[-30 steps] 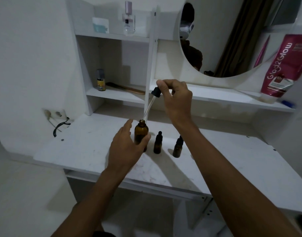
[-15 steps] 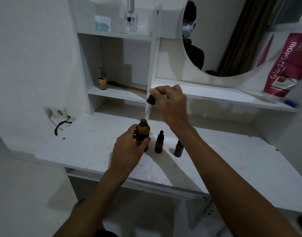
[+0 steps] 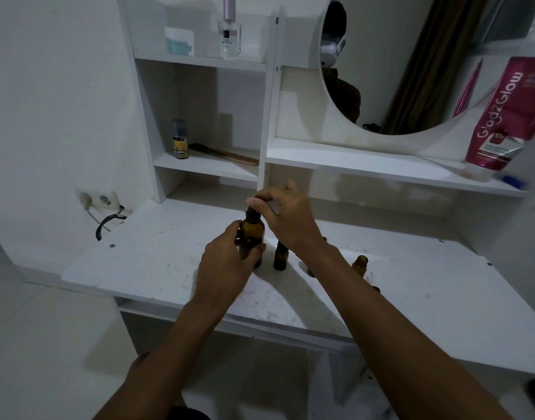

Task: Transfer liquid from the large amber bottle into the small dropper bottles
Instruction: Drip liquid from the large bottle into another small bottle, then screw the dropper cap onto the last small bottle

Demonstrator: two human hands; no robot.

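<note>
The large amber bottle (image 3: 253, 234) stands upright on the white vanity top (image 3: 157, 253). My left hand (image 3: 226, 265) grips its body from the near side. My right hand (image 3: 281, 213) pinches the black dropper cap (image 3: 251, 212), which now sits at the bottle's neck with the glass tube down inside. Just right of it stands a small amber dropper bottle (image 3: 280, 259), its top hidden by my right wrist. Another small amber bottle (image 3: 359, 265) stands uncapped further right, beyond my right forearm.
Shelves rise behind the top, with a yellow-labelled bottle (image 3: 180, 140), a comb (image 3: 226, 154), a perfume bottle (image 3: 229, 31) and a pink tube (image 3: 502, 116). A round mirror (image 3: 396, 62) hangs above. A wall socket with a black cable (image 3: 108, 221) sits at the left.
My right hand has lowered the dropper from above the large bottle down into its neck. My left hand has closed round the bottle's body.
</note>
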